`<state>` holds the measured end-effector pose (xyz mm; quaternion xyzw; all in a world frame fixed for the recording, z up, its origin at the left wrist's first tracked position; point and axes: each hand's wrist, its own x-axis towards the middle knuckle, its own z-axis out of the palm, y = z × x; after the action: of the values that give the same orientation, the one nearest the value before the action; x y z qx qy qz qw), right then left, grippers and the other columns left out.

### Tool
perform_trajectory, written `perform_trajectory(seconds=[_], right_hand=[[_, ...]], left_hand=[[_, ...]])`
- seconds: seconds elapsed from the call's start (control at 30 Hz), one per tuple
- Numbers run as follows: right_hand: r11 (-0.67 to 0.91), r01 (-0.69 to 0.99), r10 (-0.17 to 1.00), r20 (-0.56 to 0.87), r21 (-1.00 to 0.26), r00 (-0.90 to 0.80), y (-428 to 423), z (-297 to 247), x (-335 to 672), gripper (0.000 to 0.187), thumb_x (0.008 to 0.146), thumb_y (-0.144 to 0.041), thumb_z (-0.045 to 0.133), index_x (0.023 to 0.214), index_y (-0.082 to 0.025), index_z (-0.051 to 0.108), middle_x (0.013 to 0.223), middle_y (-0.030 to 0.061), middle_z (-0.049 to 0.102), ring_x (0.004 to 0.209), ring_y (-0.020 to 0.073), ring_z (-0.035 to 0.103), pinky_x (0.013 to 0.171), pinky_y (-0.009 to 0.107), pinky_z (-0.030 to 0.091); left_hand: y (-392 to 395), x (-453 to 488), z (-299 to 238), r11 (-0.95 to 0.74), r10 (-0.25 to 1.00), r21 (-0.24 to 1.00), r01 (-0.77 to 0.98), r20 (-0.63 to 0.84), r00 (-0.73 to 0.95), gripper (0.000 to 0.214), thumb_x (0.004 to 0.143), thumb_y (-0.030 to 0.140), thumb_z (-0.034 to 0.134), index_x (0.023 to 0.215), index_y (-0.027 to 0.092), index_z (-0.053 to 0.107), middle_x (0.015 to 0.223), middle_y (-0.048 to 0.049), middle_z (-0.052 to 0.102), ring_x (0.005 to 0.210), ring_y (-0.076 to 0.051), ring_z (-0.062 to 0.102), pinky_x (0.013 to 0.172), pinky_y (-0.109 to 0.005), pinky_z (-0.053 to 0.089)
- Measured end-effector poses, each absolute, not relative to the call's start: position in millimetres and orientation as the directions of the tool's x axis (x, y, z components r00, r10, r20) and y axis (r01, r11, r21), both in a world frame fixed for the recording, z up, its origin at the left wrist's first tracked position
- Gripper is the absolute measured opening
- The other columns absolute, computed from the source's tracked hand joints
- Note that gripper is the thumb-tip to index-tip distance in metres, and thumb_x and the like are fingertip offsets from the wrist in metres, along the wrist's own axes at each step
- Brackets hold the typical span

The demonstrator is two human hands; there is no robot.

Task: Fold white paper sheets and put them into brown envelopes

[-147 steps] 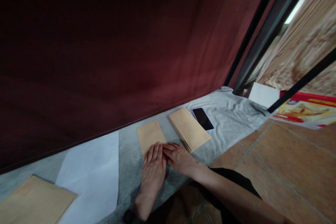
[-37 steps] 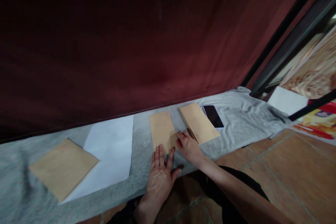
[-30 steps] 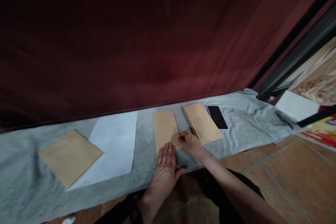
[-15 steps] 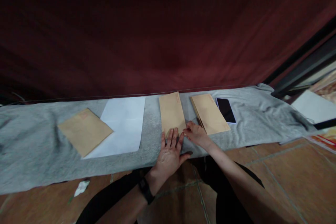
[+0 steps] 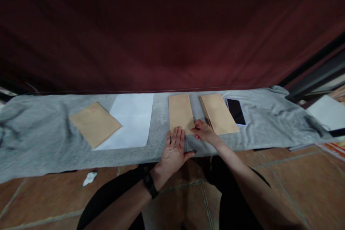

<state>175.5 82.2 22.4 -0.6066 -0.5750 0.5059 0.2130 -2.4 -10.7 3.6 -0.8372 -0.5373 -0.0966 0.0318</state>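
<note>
A brown paper envelope [image 5: 181, 111] lies upright in front of me on grey cloth. My left hand [image 5: 174, 151], with a black band at the wrist, rests flat over its near end, fingers stretched out. At the envelope's lower right edge, my right hand [image 5: 202, 130] has its fingers curled together in a pinch on that edge. Just right of it sits a stack of brown envelopes [image 5: 219, 115]. To the left, another brown envelope [image 5: 95, 124] or small pile lies askew, partly over a white sheet of paper [image 5: 134, 120] with a faint crease.
A phone [image 5: 235, 111] lies beside the envelope stack. The grey cloth [image 5: 269, 115] covers a long narrow surface against a dark red curtain [image 5: 172, 43]. A white scrap [image 5: 90, 178] is on the tiled floor [image 5: 280, 172]. At far right stands a white flat item [image 5: 327, 112].
The view has shifted slightly, so everything sits a little to the right. My left fingers have drawn closer together; my right hand stays at the envelope's edge.
</note>
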Motion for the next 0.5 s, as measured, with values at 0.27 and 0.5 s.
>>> perform_trajectory(seconds=[0.27,0.5], right_hand=[[-0.313,0.388,0.896,-0.405,-0.867,-0.182,85,17,180,0.017,0.084,-0.017,0.061,0.083,-0.023,0.045,0.054,-0.0104,0.056,0.043,0.0082,0.054,0.04,0.015,0.039],[-0.3,0.286,0.909,-0.364,-0.91,-0.205,87,27,181,0.018,0.081,-0.024,0.065,0.081,-0.023,0.047,0.057,-0.0086,0.058,0.047,0.0093,0.056,0.044,0.017,0.043]], left_hand=[[-14,-8,7,-0.24,0.955,0.109,0.965,0.204,0.215,0.098,0.088,0.067,0.054,0.147,-0.009,0.037,0.155,-0.0363,0.033,0.148,-0.044,0.031,0.12,-0.053,0.032],[12,-26,8,-0.209,0.968,0.565,0.798,0.237,0.085,0.063,0.099,0.044,0.045,0.152,0.011,0.037,0.159,-0.0204,0.041,0.148,-0.03,0.038,0.118,-0.047,0.038]])
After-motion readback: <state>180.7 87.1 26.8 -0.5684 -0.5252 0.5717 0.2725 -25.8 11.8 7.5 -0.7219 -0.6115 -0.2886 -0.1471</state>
